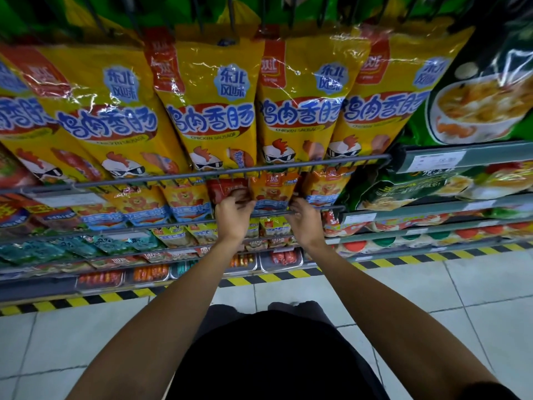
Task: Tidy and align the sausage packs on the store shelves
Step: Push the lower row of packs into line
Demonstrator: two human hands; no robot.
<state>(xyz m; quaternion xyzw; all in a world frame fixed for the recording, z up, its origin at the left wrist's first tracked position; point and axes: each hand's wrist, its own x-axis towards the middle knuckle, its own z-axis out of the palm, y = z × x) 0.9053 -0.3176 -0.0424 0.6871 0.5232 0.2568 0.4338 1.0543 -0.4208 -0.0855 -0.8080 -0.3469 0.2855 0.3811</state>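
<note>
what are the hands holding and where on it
Both grip the orange pack on the second row: left hand at its left edge, right hand at its right edge.

green soup packs [473, 90], tiled floor [432, 298]

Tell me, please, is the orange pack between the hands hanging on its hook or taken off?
Cannot tell for certain. The orange pack sits in line under the rail, gripped by left hand and right hand; its hook is hidden.
</note>
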